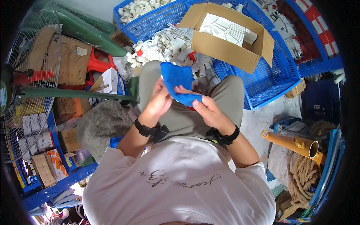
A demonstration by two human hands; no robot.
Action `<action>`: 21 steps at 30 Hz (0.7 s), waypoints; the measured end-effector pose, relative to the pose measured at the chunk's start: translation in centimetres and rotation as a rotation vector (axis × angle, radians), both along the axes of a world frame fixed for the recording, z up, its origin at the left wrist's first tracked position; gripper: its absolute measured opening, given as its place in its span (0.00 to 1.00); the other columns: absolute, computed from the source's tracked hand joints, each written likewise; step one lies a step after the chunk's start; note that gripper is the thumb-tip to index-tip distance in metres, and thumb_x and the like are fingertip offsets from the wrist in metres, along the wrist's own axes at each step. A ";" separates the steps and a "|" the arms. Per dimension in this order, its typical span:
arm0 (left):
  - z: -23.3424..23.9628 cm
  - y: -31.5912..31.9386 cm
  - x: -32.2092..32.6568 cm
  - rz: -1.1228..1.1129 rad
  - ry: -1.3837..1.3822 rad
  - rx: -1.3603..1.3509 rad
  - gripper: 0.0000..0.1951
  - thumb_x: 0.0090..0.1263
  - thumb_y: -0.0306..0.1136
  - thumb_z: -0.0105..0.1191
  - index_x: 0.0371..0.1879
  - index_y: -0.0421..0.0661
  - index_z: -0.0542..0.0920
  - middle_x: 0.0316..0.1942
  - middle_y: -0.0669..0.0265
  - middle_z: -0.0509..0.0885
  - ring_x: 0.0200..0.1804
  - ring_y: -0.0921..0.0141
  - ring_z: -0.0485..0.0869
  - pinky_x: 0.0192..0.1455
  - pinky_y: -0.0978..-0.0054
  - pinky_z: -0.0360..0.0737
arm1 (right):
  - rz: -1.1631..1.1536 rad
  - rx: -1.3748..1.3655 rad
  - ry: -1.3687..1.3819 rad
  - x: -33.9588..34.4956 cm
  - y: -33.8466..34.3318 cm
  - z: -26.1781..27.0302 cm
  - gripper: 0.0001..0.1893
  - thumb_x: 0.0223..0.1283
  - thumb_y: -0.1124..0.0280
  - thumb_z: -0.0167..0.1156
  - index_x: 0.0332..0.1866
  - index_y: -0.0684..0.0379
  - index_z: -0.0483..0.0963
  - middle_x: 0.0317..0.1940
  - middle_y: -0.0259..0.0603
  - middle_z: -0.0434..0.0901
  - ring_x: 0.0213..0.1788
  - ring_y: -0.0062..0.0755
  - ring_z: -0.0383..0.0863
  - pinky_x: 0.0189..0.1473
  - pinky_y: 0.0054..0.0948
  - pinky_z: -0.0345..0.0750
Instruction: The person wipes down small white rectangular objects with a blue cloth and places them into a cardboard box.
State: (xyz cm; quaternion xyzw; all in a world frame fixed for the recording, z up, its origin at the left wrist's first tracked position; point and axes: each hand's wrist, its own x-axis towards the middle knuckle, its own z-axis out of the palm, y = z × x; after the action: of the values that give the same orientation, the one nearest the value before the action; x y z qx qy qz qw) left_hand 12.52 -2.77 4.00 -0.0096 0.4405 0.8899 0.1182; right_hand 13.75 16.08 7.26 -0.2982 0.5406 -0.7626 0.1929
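Observation:
A blue cloth [177, 77] is held up over my lap, its lower right part folded over. Its left edge is between the fingers and thumb of my left hand [159, 99]. On the right, my right hand [211, 111] pinches the folded corner, with fingertips lying on the cloth's upper face. A sliver of white shows at the cloth's left edge; I cannot tell what it is. Just beyond my knees lies a heap of white plastic pipe fittings [166, 46]. Black bands are around both wrists.
An open cardboard box [222, 46] of white plates rests on blue plastic crates [270, 81]. Another blue crate [153, 24] holds fittings. A standing fan [31, 78] and red stool [98, 62] are at left. At right are a yellow metal tube [289, 143] and coiled rope [303, 180].

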 end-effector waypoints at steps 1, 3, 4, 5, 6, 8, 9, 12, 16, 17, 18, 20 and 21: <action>0.0 0.1 -0.1 -0.051 0.030 0.075 0.33 0.59 0.42 0.57 0.59 0.43 0.58 0.53 0.63 0.70 0.54 0.69 0.72 0.58 0.69 0.70 | -0.016 0.014 -0.003 0.1 0.0 -0.4 0.20 0.67 0.69 0.39 0.59 0.69 0.61 0.62 0.45 0.61 0.67 0.33 0.53 0.66 0.30 0.49; 1.0 1.1 0.1 -0.111 0.094 0.134 0.32 0.59 0.38 0.58 0.60 0.44 0.57 0.54 0.63 0.70 0.56 0.69 0.70 0.59 0.68 0.68 | -0.145 0.044 -0.193 -0.4 -0.2 -1.3 0.20 0.67 0.68 0.39 0.61 0.69 0.59 0.62 0.43 0.60 0.67 0.32 0.54 0.66 0.28 0.50; 0.6 1.2 0.3 -0.101 0.088 0.088 0.32 0.60 0.36 0.58 0.61 0.44 0.57 0.54 0.64 0.70 0.57 0.69 0.70 0.60 0.68 0.67 | -0.128 0.030 -0.272 -0.7 -0.4 -1.4 0.21 0.67 0.68 0.39 0.61 0.68 0.58 0.63 0.43 0.59 0.67 0.33 0.53 0.66 0.29 0.49; 0.2 1.3 0.4 -0.093 0.083 0.043 0.32 0.60 0.33 0.57 0.61 0.45 0.57 0.54 0.64 0.70 0.57 0.69 0.69 0.60 0.68 0.66 | -0.132 0.041 -0.234 -0.7 -0.7 -1.4 0.21 0.67 0.68 0.39 0.62 0.68 0.58 0.63 0.44 0.59 0.67 0.34 0.52 0.66 0.29 0.49; 0.1 1.3 0.4 -0.099 0.081 0.046 0.32 0.60 0.33 0.57 0.61 0.45 0.57 0.54 0.64 0.70 0.57 0.69 0.69 0.60 0.68 0.66 | -0.140 0.053 -0.197 -0.7 -0.9 -1.4 0.21 0.67 0.68 0.40 0.62 0.67 0.57 0.64 0.45 0.58 0.67 0.35 0.52 0.66 0.29 0.48; 0.0 0.7 0.5 -0.084 0.055 0.055 0.30 0.60 0.31 0.57 0.61 0.46 0.58 0.54 0.64 0.70 0.58 0.69 0.69 0.60 0.69 0.66 | -0.127 0.037 -0.028 -0.4 -1.0 -0.8 0.21 0.67 0.68 0.40 0.61 0.67 0.58 0.64 0.47 0.56 0.68 0.37 0.50 0.66 0.30 0.48; -0.6 0.2 0.7 -0.022 -0.005 0.099 0.29 0.60 0.28 0.56 0.60 0.46 0.60 0.53 0.64 0.70 0.58 0.69 0.69 0.60 0.70 0.67 | -0.020 0.031 -0.086 -0.1 -0.7 0.2 0.21 0.67 0.68 0.40 0.62 0.68 0.58 0.65 0.46 0.55 0.69 0.36 0.49 0.67 0.30 0.45; -2.1 -1.4 0.9 -0.078 0.071 0.129 0.30 0.61 0.35 0.56 0.60 0.43 0.59 0.55 0.61 0.69 0.59 0.67 0.68 0.62 0.67 0.65 | -0.082 0.064 0.056 -0.1 -0.4 0.3 0.19 0.67 0.66 0.42 0.56 0.68 0.64 0.54 0.43 0.70 0.58 0.29 0.66 0.60 0.27 0.60; 2.3 -0.4 0.4 -0.088 0.115 0.184 0.42 0.59 0.58 0.48 0.64 0.39 0.52 0.62 0.52 0.60 0.63 0.58 0.62 0.65 0.57 0.59 | -0.288 0.382 -0.246 -1.6 2.5 -0.8 0.16 0.67 0.61 0.43 0.42 0.64 0.70 0.28 0.27 0.72 0.30 0.14 0.67 0.33 0.18 0.69; 2.7 -0.5 0.2 -0.088 0.096 0.258 0.43 0.59 0.61 0.46 0.64 0.39 0.52 0.62 0.51 0.60 0.63 0.56 0.63 0.64 0.55 0.60 | -0.329 0.199 -0.373 -1.8 2.9 0.0 0.16 0.67 0.61 0.43 0.46 0.64 0.69 0.33 0.30 0.75 0.33 0.14 0.71 0.36 0.17 0.72; 3.2 -0.1 0.0 -0.126 0.125 0.280 0.40 0.63 0.62 0.37 0.65 0.42 0.49 0.63 0.48 0.57 0.63 0.53 0.61 0.62 0.52 0.61 | -0.423 0.051 -0.435 -1.9 3.0 0.7 0.17 0.67 0.61 0.43 0.48 0.65 0.68 0.36 0.32 0.75 0.35 0.15 0.73 0.37 0.17 0.72; 3.7 0.2 -0.1 -0.154 0.074 0.310 0.38 0.64 0.60 0.35 0.66 0.44 0.49 0.63 0.48 0.57 0.63 0.53 0.61 0.62 0.51 0.62 | -0.512 -0.100 -0.495 -1.7 2.9 0.9 0.17 0.67 0.61 0.43 0.50 0.65 0.67 0.40 0.34 0.76 0.37 0.16 0.74 0.39 0.17 0.73; 3.9 0.4 -0.2 -0.189 0.023 0.343 0.36 0.66 0.59 0.33 0.66 0.46 0.48 0.63 0.48 0.57 0.64 0.53 0.60 0.61 0.50 0.63 | -0.480 -0.098 -0.458 -1.5 2.7 1.0 0.18 0.67 0.61 0.43 0.51 0.65 0.66 0.40 0.33 0.75 0.37 0.16 0.73 0.38 0.17 0.73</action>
State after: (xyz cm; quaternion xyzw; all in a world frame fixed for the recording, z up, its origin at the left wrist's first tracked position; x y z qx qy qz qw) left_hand 12.36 -2.36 7.86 0.0622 0.2825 0.9369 0.1962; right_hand 12.30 18.81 8.29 0.0079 0.5006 -0.8587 0.1094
